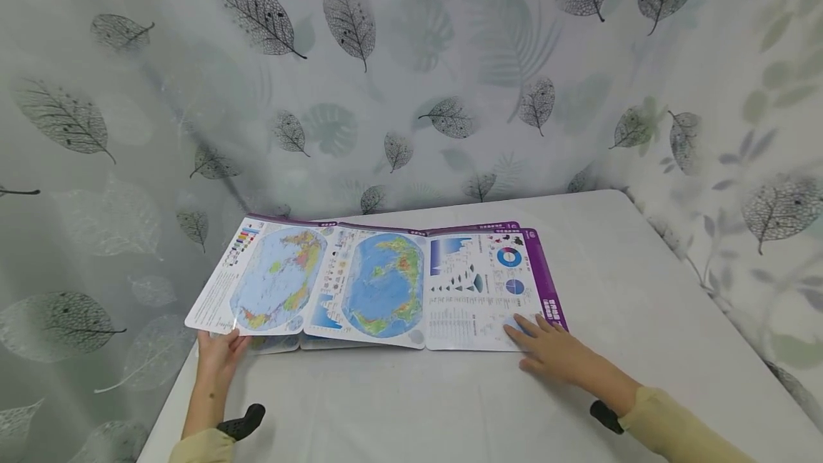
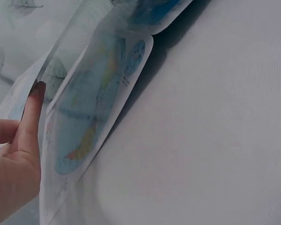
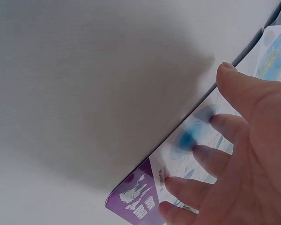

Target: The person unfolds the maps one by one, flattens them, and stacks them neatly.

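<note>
A glossy folded world map with a purple border lies spread across the white table, its panels in layers. Two panels show blue-ocean maps; the right panel carries charts and small print. At the near left corner my left hand pinches the edge of the top left panel, which stands lifted off the layer below. In the left wrist view the thumb and a finger lie on either side of that panel. My right hand rests with spread fingers on the right panel's near corner, over the purple strip.
The white tabletop extends in front of the map and to its right. Behind and at both sides hang pale curtains printed with leaves. A black strap sits at the left wrist, another at the right.
</note>
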`<act>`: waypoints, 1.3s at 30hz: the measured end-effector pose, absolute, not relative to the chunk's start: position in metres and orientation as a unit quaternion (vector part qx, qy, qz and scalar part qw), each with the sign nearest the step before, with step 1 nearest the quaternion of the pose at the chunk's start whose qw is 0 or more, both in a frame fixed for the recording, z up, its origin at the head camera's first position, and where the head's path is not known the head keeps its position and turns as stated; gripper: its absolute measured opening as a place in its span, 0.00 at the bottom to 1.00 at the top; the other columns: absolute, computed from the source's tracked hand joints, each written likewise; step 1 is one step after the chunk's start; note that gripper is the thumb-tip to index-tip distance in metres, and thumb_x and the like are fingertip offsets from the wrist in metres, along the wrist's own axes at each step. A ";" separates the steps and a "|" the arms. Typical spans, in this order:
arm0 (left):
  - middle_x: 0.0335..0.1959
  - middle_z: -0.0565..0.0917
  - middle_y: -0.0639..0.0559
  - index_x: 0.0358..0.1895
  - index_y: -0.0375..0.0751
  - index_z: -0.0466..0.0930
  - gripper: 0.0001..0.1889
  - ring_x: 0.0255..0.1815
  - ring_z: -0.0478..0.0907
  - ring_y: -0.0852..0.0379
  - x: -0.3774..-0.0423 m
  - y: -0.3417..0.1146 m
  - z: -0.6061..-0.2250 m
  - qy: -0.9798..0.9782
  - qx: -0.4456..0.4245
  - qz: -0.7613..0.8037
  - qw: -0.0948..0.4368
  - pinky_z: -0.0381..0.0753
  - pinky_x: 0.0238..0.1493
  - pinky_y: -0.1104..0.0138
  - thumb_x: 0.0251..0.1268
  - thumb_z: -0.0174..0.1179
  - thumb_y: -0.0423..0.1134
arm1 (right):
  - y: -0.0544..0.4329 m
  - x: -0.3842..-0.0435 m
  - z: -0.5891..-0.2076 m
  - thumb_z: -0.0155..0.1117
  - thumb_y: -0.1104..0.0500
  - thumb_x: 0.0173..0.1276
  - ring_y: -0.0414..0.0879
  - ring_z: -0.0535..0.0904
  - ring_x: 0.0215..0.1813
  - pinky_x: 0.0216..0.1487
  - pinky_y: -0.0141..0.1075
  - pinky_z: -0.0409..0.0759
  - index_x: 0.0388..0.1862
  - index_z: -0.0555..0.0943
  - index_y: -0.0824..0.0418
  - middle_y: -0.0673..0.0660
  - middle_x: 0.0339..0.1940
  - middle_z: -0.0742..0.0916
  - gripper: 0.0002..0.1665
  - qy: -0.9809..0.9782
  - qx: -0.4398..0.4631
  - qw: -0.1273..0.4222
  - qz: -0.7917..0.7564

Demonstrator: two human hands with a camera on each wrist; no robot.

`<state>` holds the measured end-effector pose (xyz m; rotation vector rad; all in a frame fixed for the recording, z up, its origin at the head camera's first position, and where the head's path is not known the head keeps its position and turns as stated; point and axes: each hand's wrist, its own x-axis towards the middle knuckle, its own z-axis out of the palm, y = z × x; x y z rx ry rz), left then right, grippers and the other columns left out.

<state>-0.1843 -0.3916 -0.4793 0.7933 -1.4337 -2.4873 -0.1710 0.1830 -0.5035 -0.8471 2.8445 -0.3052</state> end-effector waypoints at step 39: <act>0.49 0.68 0.38 0.71 0.31 0.44 0.38 0.19 0.74 0.70 -0.188 -0.413 -0.523 -0.699 0.385 -0.582 0.152 0.79 0.29 0.76 0.60 0.56 0.26 | 0.156 -0.196 -0.510 0.60 0.49 0.66 0.75 0.58 0.63 0.59 0.63 0.58 0.67 0.68 0.63 0.67 0.68 0.66 0.34 0.952 -0.280 0.085 -0.087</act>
